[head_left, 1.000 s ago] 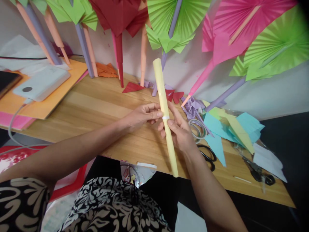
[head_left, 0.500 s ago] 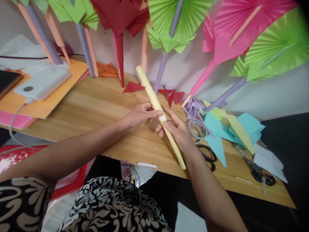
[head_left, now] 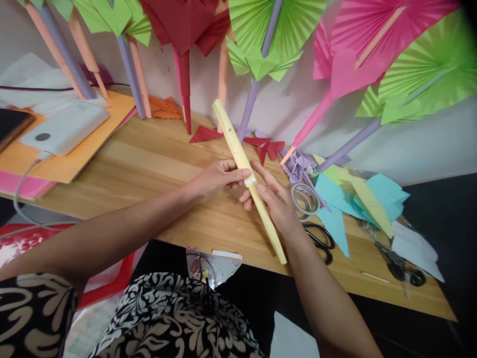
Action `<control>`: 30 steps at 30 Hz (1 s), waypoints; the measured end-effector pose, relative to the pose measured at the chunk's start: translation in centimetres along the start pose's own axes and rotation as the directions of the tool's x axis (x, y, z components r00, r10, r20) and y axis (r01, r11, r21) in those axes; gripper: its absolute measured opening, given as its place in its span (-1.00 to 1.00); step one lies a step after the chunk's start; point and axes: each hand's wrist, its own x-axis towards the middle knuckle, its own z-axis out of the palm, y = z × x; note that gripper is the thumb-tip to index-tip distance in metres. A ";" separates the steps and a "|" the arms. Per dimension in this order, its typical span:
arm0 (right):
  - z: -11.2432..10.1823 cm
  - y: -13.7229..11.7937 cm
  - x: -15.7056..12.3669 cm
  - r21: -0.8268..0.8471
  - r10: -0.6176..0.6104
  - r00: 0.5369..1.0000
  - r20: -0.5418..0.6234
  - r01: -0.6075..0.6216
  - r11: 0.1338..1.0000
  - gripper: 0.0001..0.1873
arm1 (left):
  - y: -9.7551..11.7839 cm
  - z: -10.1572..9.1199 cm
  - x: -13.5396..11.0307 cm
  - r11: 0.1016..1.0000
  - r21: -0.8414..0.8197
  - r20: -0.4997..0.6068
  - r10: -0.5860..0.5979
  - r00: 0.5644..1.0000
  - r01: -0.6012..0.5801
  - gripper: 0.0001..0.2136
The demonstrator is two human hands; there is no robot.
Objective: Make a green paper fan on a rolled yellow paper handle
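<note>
Both hands hold a long pale yellow rolled paper tube (head_left: 233, 139) slantwise over the wooden table (head_left: 149, 164). My left hand (head_left: 218, 178) pinches it from the left at its middle, where a strip of clear tape wraps it. My right hand (head_left: 278, 204) grips the tube from the right, thumb pressed on the tape. The tube's far end points up and left toward the wall; its near end reaches the table's front edge.
Paper fans and flowers on rolled stems lean against the wall. A tape roll (head_left: 303, 199), black scissors (head_left: 320, 241), a second pair (head_left: 400, 266) and cut teal and yellow paper (head_left: 354, 199) lie right. A white device (head_left: 63, 127) on orange sheets sits left.
The tube has tilted from nearly upright to leaning left, its top end swinging left and lower. Both hands stay at the taped middle, shifting only slightly.
</note>
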 end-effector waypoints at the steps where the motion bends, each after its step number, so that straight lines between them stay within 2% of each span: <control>1: 0.0 0.0 0.0 -0.004 -0.007 1.000 0.003 0.007 1.000 -0.24 | 0.0 0.0 0.0 1.000 0.014 0.003 -0.002 1.000 0.002 -0.64; 7: 0.0 0.4 0.1 -0.114 -0.016 1.000 -0.017 0.014 0.993 -0.31 | 0.2 0.2 -0.3 0.996 0.090 0.052 -0.014 0.999 0.009 -0.70; 12: -0.2 0.6 0.0 -0.091 0.002 1.000 0.003 -0.001 0.996 -0.36 | 0.3 0.2 -0.5 0.995 0.099 0.141 -0.011 0.990 -0.003 -0.72; 19: -0.3 0.6 -0.1 -0.065 -0.007 1.000 0.012 0.007 0.998 -0.38 | 0.2 0.2 -0.3 0.997 0.075 0.048 -0.022 0.999 0.019 -0.67; 25: -0.3 0.2 -0.1 -0.076 -0.008 1.000 0.008 0.008 0.997 -0.31 | 0.0 0.1 -0.1 0.999 0.008 0.039 -0.046 0.998 0.046 -0.68; 27: -0.4 0.3 -0.1 -0.107 -0.028 0.999 -0.034 0.024 0.994 -0.34 | 0.0 0.0 0.1 0.998 -0.027 -0.001 -0.054 0.999 0.054 -0.70; 30: -0.8 0.9 0.3 -0.239 -0.171 0.968 -0.185 0.125 0.963 -0.44 | 0.1 0.0 0.3 0.995 -0.060 -0.067 -0.078 0.995 0.074 -0.74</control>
